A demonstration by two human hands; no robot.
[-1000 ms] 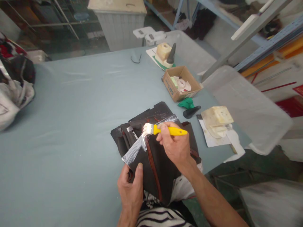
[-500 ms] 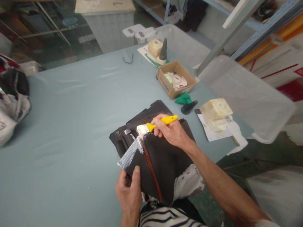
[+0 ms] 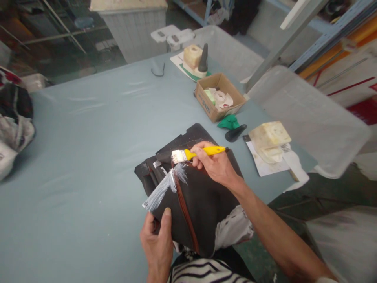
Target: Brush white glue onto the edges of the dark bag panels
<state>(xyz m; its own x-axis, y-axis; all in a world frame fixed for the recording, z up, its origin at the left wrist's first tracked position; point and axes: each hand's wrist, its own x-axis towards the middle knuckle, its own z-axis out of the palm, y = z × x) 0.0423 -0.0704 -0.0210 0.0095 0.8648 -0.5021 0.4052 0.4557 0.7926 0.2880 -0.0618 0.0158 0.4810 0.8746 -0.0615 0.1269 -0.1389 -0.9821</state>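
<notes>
A yellow-handled paintbrush (image 3: 207, 151) is gripped in my right hand (image 3: 213, 165), its bristles smeared white and pointing left over the upper edge of a dark leather-like bag piece (image 3: 203, 196). White streaky coating (image 3: 161, 192) runs along the piece's left edge and fans across the top of a reddish-brown zipper-like strip (image 3: 185, 214). My left hand (image 3: 159, 237) pinches the lower left edge of the piece, thumb on top and fingers beneath. Pale lining fabric (image 3: 234, 226) shows under its right side, close to my lap.
A blue-grey table (image 3: 76, 165) spreads to the left, with a fabric bundle (image 3: 14, 125) at its far edge. Ahead sit a cardboard box (image 3: 219, 98), green cloth (image 3: 229, 122), a black tapered object (image 3: 235, 133) and a yellowish block (image 3: 269, 137). Translucent bins (image 3: 318, 122) stand right.
The brush has lifted slightly up and right off the coated edge. White streaks now reach further right past the brown strip. My left hand and the piece shifted slightly left.
</notes>
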